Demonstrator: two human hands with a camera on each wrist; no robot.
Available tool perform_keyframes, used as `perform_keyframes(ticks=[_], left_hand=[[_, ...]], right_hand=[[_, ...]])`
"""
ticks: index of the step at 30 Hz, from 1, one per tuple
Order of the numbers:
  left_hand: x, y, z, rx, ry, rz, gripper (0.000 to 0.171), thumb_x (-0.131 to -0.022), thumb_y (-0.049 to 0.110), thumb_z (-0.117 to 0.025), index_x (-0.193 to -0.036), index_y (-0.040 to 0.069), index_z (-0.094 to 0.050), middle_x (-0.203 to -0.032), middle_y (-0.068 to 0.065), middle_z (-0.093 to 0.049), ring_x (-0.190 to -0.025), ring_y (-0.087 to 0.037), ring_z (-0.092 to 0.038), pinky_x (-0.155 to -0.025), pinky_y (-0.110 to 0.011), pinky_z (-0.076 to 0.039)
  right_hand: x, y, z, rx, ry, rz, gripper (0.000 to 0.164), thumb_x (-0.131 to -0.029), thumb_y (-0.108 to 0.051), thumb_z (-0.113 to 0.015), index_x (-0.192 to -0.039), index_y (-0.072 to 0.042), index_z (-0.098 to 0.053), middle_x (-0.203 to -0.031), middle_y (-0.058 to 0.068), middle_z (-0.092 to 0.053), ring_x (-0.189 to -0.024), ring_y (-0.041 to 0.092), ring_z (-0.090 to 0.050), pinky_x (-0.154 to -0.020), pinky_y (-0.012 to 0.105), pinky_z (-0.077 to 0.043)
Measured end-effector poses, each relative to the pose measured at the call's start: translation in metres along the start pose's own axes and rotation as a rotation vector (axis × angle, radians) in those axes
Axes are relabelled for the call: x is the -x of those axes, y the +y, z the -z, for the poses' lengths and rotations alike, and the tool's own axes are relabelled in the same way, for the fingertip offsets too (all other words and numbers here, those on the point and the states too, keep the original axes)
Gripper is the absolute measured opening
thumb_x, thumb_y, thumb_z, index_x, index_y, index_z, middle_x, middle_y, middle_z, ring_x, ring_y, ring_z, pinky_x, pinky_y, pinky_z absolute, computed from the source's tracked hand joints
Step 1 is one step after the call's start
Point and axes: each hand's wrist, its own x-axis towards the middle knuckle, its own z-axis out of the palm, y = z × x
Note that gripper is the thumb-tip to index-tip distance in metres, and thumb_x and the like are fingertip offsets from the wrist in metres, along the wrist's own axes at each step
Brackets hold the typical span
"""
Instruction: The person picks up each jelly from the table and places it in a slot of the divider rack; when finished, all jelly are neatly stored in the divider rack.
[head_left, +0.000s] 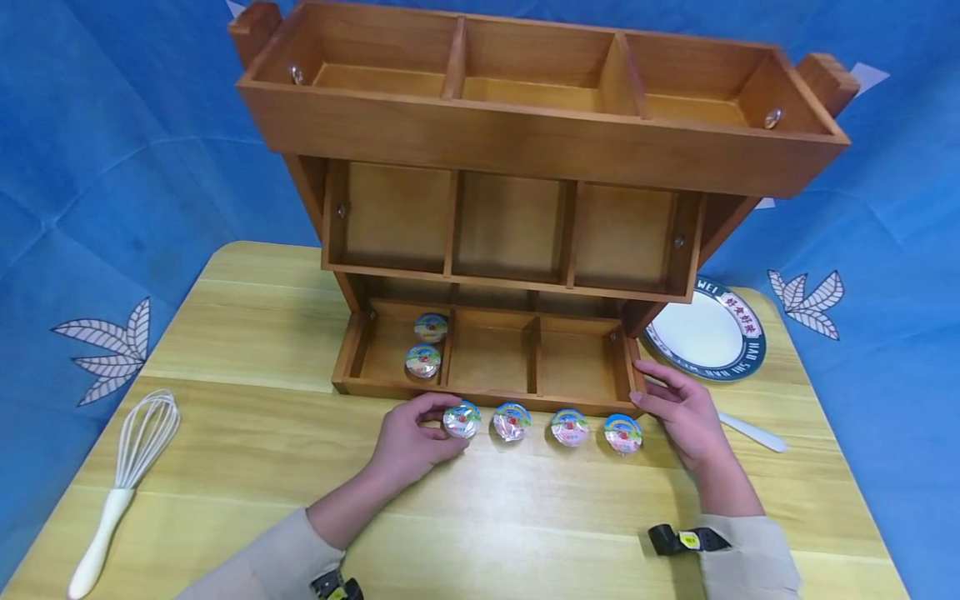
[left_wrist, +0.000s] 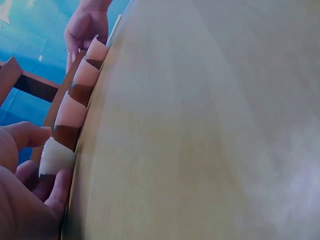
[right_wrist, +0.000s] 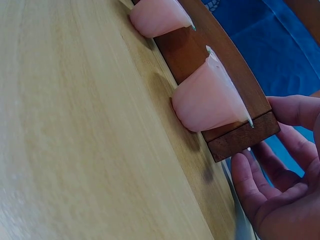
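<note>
My left hand [head_left: 416, 440] pinches a whitish jelly cup [head_left: 461, 419] with a printed foil lid between thumb and fingers, close to the front of a wooden rack [head_left: 487, 402]. In the left wrist view the white cup [left_wrist: 56, 158] sits between the fingertips, near the tabletop. Three pinkish jelly cups [head_left: 512, 422] stand in a row to its right along the rack. My right hand [head_left: 690, 417] rests its thumb and fingertips on the rack's lower right corner, beside the last pink cup [right_wrist: 210, 95]. Two lidded cups [head_left: 423, 361] stand in the bottom-left compartment.
The rack has three tiers, each split into three compartments; its top tier [head_left: 540, 137] overhangs the lower ones. A green-rimmed plate [head_left: 701, 333] lies at the right with a white handle [head_left: 753, 433] near it. A whisk [head_left: 123, 492] lies on the left of the table.
</note>
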Motion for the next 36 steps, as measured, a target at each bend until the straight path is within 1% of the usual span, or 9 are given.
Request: perform_keyframes(ticks=[4,8,12,17,22,28,32,36], left_hand=[[0.000,-0.004,0.000,-0.019,-0.002,-0.046,0.048,-0.068,-0.007,-0.086,-0.113,0.004,-0.072,-0.104,-0.013,-0.067,-0.079,-0.023,-0.068,-0.069,-0.030,-0.059],[-0.001,-0.007,0.000,-0.035,-0.011,-0.107,0.048,-0.068,-0.008,-0.085,-0.112,0.002,-0.071,-0.106,-0.012,-0.066,-0.085,-0.023,-0.068,-0.071,-0.029,-0.059],[-0.001,-0.008,-0.001,-0.061,-0.015,-0.155,0.045,-0.069,-0.008,-0.086,-0.111,0.000,-0.071,-0.107,-0.011,-0.066,-0.081,-0.021,-0.069,-0.070,-0.029,-0.059],[0.000,-0.008,-0.002,-0.085,-0.010,-0.166,0.043,-0.069,-0.007,-0.086,-0.109,0.000,-0.071,-0.104,-0.009,-0.066,-0.077,-0.019,-0.069,-0.068,-0.028,-0.059],[0.003,-0.007,-0.001,-0.105,-0.014,-0.150,0.042,-0.069,-0.006,-0.086,-0.107,0.001,-0.071,-0.101,-0.008,-0.065,-0.076,-0.017,-0.069,-0.067,-0.028,-0.059],[0.008,0.004,0.003,-0.128,-0.037,-0.156,0.041,-0.069,-0.005,-0.087,-0.106,0.003,-0.072,-0.098,-0.008,-0.065,-0.076,-0.018,-0.069,-0.068,-0.028,-0.059],[0.012,0.015,0.006,-0.113,-0.046,-0.188,0.041,-0.068,-0.006,-0.088,-0.106,0.003,-0.072,-0.100,-0.009,-0.065,-0.079,-0.020,-0.069,-0.071,-0.032,-0.059],[0.012,0.027,0.007,-0.101,-0.060,-0.249,0.042,-0.069,-0.006,-0.088,-0.107,0.004,-0.072,-0.104,-0.009,-0.066,-0.082,-0.020,-0.069,-0.074,-0.034,-0.059]], right_hand=[[0.001,-0.001,-0.001,0.001,0.003,-0.001,0.054,-0.092,-0.005,-0.072,-0.142,0.000,-0.053,-0.146,0.012,-0.041,-0.114,0.017,-0.053,-0.086,0.019,-0.051],[0.001,-0.001,-0.001,-0.004,0.005,-0.006,0.054,-0.092,-0.005,-0.072,-0.142,-0.001,-0.053,-0.146,0.012,-0.041,-0.113,0.015,-0.054,-0.086,0.019,-0.051],[0.000,-0.002,-0.001,-0.003,0.008,-0.013,0.055,-0.092,-0.005,-0.072,-0.143,-0.001,-0.052,-0.147,0.012,-0.041,-0.114,0.017,-0.053,-0.086,0.019,-0.051],[0.000,-0.001,0.000,0.002,0.007,-0.025,0.055,-0.092,-0.006,-0.072,-0.144,-0.001,-0.051,-0.148,0.013,-0.039,-0.116,0.018,-0.052,-0.087,0.018,-0.050],[0.000,-0.001,-0.001,0.000,0.005,-0.028,0.056,-0.092,-0.005,-0.071,-0.144,-0.001,-0.051,-0.149,0.013,-0.039,-0.117,0.019,-0.051,-0.087,0.018,-0.050],[0.000,-0.001,-0.001,0.010,0.007,-0.033,0.056,-0.093,-0.006,-0.071,-0.144,-0.001,-0.050,-0.151,0.015,-0.037,-0.120,0.021,-0.051,-0.087,0.018,-0.050],[0.000,-0.002,-0.001,0.018,0.008,-0.034,0.056,-0.093,-0.005,-0.071,-0.145,-0.001,-0.049,-0.151,0.015,-0.037,-0.121,0.023,-0.050,-0.087,0.018,-0.050],[-0.001,-0.002,-0.002,0.018,0.009,-0.035,0.056,-0.093,-0.005,-0.070,-0.145,-0.001,-0.050,-0.151,0.015,-0.037,-0.121,0.023,-0.050,-0.087,0.017,-0.050]])
